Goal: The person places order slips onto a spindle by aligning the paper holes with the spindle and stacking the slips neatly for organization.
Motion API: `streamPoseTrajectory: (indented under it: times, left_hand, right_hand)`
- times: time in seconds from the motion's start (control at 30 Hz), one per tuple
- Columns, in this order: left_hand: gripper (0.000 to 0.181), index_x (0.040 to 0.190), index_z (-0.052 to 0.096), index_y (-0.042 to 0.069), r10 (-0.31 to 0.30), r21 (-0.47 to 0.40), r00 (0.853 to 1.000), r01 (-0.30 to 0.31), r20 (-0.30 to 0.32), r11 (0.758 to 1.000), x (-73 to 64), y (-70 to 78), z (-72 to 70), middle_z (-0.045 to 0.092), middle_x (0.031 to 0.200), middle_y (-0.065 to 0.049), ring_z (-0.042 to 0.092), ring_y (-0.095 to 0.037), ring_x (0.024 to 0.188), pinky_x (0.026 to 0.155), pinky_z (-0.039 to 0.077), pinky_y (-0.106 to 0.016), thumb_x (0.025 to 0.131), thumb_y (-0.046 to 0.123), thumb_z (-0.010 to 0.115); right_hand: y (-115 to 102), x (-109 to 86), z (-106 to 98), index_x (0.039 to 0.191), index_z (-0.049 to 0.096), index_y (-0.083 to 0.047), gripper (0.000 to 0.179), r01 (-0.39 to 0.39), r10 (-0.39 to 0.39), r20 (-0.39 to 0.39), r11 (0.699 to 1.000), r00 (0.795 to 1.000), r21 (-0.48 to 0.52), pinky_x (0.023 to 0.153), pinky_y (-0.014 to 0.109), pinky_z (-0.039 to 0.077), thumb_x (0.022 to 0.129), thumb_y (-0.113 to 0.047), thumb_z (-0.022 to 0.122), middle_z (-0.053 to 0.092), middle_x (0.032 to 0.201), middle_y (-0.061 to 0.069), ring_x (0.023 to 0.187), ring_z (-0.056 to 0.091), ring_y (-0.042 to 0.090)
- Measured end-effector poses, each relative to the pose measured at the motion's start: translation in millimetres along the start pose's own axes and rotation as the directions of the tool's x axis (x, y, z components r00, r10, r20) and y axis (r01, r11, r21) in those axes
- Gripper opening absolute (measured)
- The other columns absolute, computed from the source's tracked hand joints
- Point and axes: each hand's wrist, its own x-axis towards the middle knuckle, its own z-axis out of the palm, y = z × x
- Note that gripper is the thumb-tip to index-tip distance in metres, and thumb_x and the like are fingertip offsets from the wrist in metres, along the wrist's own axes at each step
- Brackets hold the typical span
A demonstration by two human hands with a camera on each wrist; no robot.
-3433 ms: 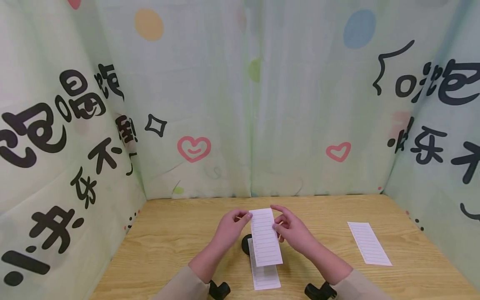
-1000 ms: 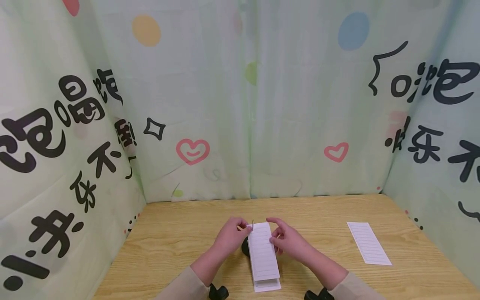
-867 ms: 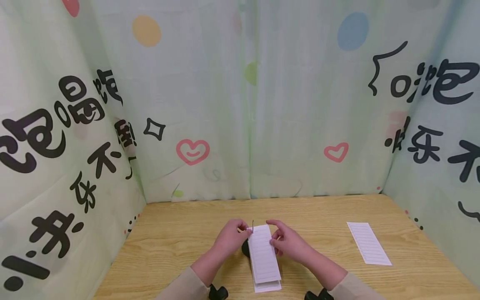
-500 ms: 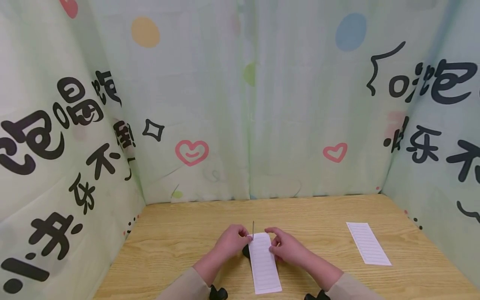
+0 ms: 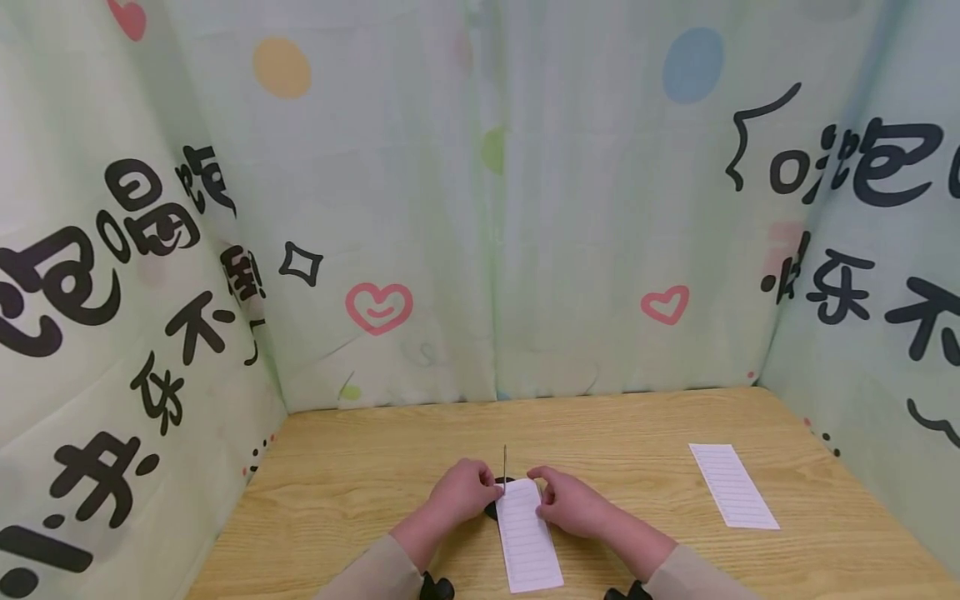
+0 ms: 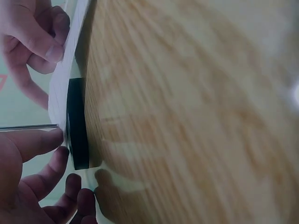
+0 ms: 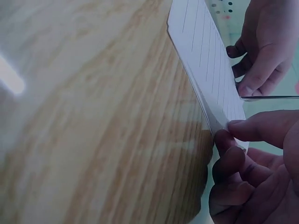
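Observation:
A lined white paper slip [image 5: 530, 542] lies low over the round black base [image 5: 492, 510] of a receipt spike. The upright metal needle [image 5: 505, 462] rises through the slip near its top left corner. Beside the needle, my left hand [image 5: 463, 488] pinches that corner. My right hand [image 5: 572, 502] pinches the slip's upper right edge between thumb and finger, its index finger reaching over the top edge. From the left wrist, the slip [image 6: 70, 60] is seen edge-on just above the black base [image 6: 77, 126]. Whatever slip lies underneath is mostly hidden in the head view.
Another lined paper slip [image 5: 733, 486] lies on the wooden table [image 5: 360, 467] to the right. A patterned curtain [image 5: 420, 208] encloses the table's back and sides. Black camera mounts [image 5: 437, 587] show at both wrists.
Both hands have lowered the slip along the needle toward the base. The needle shows more above the paper, and the lower slip, visible earlier, is now covered. The head view has shifted slightly.

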Motion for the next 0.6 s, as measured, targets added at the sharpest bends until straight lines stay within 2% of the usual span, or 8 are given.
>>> streamPoseTrajectory:
  times: [0.17,0.33,0.5,0.6]
  left_hand:
    - [0.025,0.073,0.059,0.014,-0.019,0.017,1.0,0.019,0.002,1.0,0.9,-0.7,1.8,0.052,0.067,0.0,0.048,-0.017,0.059,0.053,0.037,-0.03,0.087,0.026,0.077]
    - [0.022,0.084,0.062,0.012,-0.042,0.013,0.999,0.042,0.002,0.999,1.5,-1.7,0.9,0.056,0.077,-0.001,0.051,-0.019,0.068,0.061,0.042,-0.035,0.087,0.027,0.077]
    - [0.028,0.104,0.066,0.008,-0.002,-0.002,1.0,0.002,0.016,1.0,2.0,-5.9,-1.5,0.063,0.096,-0.004,0.057,-0.021,0.085,0.078,0.048,-0.044,0.086,0.026,0.077]
    - [0.038,0.117,0.067,0.006,0.034,-0.013,0.998,-0.033,0.054,0.999,0.9,-8.7,-4.1,0.063,0.105,-0.008,0.059,-0.024,0.095,0.086,0.049,-0.048,0.086,0.025,0.078]
  right_hand:
    - [1,0.8,1,0.136,0.051,0.0,0.05,-0.005,0.005,0.009,1.0,1.0,-0.02,0.056,0.028,0.04,0.089,-0.002,0.069,0.054,0.077,0.002,0.065,0.05,0.016]
    - [2,-0.5,0,0.14,0.047,0.001,0.056,-0.009,0.009,0.013,1.0,1.0,-0.016,0.057,0.028,0.041,0.089,-0.005,0.069,0.055,0.077,0.001,0.066,0.051,0.016]
    - [7,-5.5,-7,0.138,0.05,-0.001,0.053,-0.009,0.009,-0.005,1.0,1.0,0.003,0.057,0.028,0.041,0.089,-0.008,0.07,0.056,0.079,0.001,0.066,0.051,0.016]
    - [12,-9.4,-13,0.136,0.054,-0.003,0.05,-0.011,0.011,-0.02,1.0,1.0,-0.005,0.058,0.028,0.041,0.09,-0.012,0.071,0.056,0.082,0.0,0.066,0.051,0.016]
